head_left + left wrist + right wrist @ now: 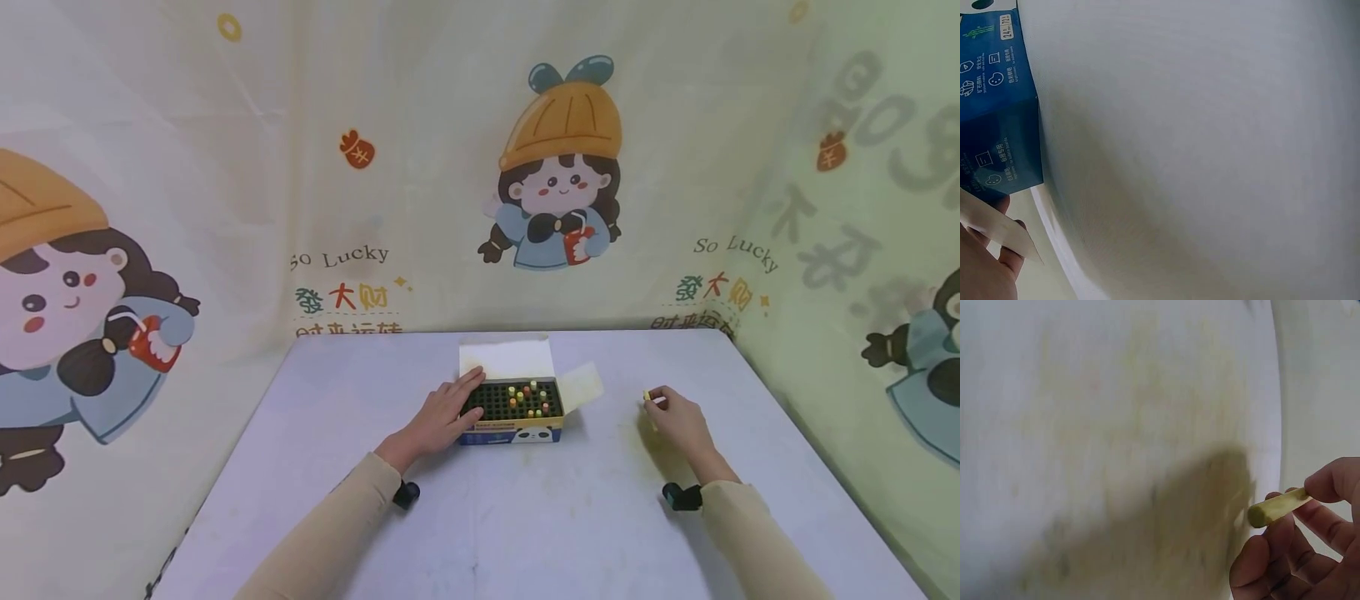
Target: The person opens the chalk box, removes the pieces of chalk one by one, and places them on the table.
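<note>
On the table stands an open chalk box (504,434), blue and yellow with a panda face on its front. Its black holder (491,406) has many holes, and several chalk sticks with coloured ends stand mostly in its right half. My left hand (435,414) rests on the box's left end, its fingers extended over the edge. In the left wrist view, a pale flap (1004,228) crosses the fingers beside the blue box wall (997,69). To the right of the box, my right hand (684,423) pinches a yellow chalk stick (1275,509) between thumb and fingers, above the table.
The white lid (506,360) is folded back behind the box, and a side flap (581,387) sticks out to its right. Yellowish smudges (1147,381) mark the pale table (525,525). A printed cloth backdrop (427,200) hangs behind the table.
</note>
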A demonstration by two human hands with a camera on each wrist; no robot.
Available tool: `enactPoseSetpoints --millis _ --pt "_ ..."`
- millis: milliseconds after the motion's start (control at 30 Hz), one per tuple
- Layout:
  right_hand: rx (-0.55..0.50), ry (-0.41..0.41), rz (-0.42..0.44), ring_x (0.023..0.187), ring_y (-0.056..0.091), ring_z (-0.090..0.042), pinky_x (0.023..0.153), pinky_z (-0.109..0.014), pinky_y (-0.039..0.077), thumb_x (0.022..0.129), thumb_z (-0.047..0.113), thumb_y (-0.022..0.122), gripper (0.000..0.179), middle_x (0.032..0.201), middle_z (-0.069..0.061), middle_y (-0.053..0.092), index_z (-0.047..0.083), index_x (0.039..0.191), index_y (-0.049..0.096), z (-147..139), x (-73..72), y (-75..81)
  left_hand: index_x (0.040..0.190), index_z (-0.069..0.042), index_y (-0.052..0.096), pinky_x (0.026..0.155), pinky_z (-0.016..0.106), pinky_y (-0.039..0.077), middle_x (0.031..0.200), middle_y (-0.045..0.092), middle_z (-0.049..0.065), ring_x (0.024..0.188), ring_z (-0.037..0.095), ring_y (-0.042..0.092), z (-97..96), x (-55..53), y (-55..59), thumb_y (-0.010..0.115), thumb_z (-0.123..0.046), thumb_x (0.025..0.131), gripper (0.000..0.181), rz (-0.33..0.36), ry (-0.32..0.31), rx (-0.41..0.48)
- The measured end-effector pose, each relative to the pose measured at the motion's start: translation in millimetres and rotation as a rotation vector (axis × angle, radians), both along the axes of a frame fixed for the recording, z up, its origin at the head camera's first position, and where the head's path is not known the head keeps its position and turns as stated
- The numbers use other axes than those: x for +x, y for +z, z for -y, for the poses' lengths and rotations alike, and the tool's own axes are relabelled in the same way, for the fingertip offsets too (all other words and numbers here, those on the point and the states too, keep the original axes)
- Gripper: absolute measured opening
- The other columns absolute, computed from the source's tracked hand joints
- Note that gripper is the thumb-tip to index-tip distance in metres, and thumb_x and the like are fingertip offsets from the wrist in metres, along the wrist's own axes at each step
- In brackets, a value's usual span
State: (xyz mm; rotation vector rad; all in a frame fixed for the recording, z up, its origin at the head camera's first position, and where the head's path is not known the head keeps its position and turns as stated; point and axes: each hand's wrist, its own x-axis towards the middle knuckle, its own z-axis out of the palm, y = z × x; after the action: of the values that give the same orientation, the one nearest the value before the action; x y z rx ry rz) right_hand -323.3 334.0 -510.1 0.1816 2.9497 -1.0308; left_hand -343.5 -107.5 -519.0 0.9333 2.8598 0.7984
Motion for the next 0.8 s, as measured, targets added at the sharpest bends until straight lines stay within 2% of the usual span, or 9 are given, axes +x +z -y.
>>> enactPoseSetpoints --millis 233,500,800 --pt "0.027 -0.007 0.032 0.078 0.069 -0.021 0.07 -0.035 0.051 0.103 0.026 0.052 0.043 0.122 -0.03 0.067 -0.004 0.132 0.061 -13 -1.4 -5.7 0.167 -0.019 0.02 0.108 0.069 0.032 0.175 0.015 -0.002 0.146 0.043 0.037 0.2 2.9 1.5 0.041 -0.048 0.111 0.067 -0.026 -0.01 0.039" --pt "0.029 -0.069 0.064 0.089 0.066 -0.029 0.073 -0.037 0.052 0.101 0.026 0.056 0.042 0.12 -0.031 0.066 -0.007 0.127 0.061 -19 -3.7 -7.6 0.168 -0.024 0.016 0.111 0.066 0.032 0.175 0.011 -0.008 0.148 0.039 0.036 1.5 -0.8 -3.8 0.037 -0.053 0.111 0.067 -0.029 0.004 0.011" --pt "0.025 -0.064 0.048 0.089 0.066 -0.029 0.072 -0.036 0.05 0.098 0.027 0.061 0.038 0.117 -0.029 0.068 -0.003 0.122 0.062 -19 -2.9 -6.7 0.168 -0.026 0.013 0.113 0.065 0.03 0.175 0.008 -0.01 0.149 0.038 0.034 1.8 -3.0 -2.3 0.036 -0.053 0.111 0.068 -0.008 -0.004 0.01"
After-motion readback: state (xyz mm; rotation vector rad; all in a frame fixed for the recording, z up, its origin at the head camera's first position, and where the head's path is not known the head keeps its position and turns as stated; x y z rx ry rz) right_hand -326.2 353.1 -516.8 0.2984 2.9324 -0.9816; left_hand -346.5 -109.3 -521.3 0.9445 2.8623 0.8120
